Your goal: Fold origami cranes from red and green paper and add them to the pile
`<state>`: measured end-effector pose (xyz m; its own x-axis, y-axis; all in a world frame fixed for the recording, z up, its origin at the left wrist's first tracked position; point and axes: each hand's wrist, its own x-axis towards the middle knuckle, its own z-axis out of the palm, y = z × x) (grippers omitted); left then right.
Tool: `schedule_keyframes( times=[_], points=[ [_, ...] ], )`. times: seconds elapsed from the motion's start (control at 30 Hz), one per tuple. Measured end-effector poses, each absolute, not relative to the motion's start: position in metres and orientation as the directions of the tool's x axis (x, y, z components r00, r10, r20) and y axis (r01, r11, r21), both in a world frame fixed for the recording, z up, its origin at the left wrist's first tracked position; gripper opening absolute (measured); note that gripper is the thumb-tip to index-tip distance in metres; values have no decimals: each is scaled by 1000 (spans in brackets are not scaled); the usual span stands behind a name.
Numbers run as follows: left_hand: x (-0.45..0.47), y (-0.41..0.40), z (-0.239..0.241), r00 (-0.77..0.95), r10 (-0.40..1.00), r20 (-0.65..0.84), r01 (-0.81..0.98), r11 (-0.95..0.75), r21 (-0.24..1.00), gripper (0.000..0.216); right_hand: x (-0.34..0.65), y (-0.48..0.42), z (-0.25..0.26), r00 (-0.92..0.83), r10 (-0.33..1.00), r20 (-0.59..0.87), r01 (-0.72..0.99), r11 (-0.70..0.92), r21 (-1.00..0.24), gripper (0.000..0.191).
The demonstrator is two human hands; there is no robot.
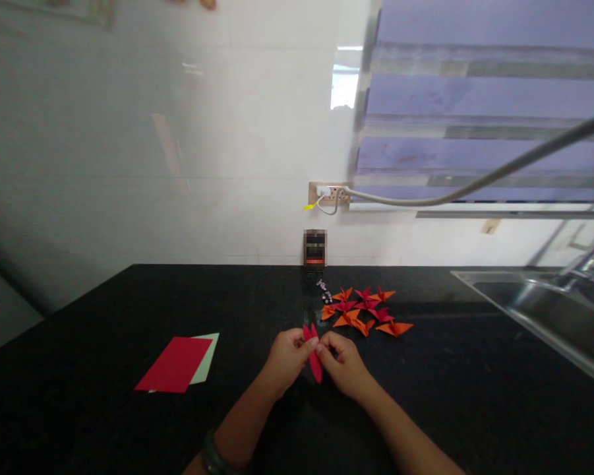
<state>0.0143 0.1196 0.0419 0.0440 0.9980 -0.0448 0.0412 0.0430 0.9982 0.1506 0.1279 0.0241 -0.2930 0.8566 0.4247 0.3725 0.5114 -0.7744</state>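
Between my two hands is a narrow piece of folded red paper, with two points at its far end and one longer end toward me. My left hand pinches it from the left, thumb on top. From the right, my right hand grips its edge between thumb and fingers. Just beyond my hands lies a group of folded paper cranes, several orange and several red. To the left, a stack of flat paper has a red sheet over a pale green sheet.
The black countertop runs back to a white tiled wall. A steel sink is set in at the right. A phone-like dark object leans on the wall below a socket, near small objects. A grey cable crosses right.
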Motion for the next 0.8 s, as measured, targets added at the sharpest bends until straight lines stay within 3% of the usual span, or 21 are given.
schedule_keyframes(
  times=[0.23, 0.4, 0.63, 0.8],
  points=[
    [14, 123, 32, -41, 999, 25, 120, -20, 993, 34, 152, 134, 13, -350, 880, 321, 304, 431, -850, 22],
    [13, 124, 30, -38, 999, -14, 105, 18, 994, 38, 152, 136, 13, -363, 885, 291, 293, 405, -866, 25],
    [10, 125, 26, 25, 980, -198, -209, 199, 957, 33, 155, 138, 12, -426, 891, 157, 84, 212, -974, 31],
    [9, 127, 22, 53, 958, -280, -332, 281, 900, 32, 156, 139, 13, -453, 889, 64, -15, 64, -998, 20]
  ],
)
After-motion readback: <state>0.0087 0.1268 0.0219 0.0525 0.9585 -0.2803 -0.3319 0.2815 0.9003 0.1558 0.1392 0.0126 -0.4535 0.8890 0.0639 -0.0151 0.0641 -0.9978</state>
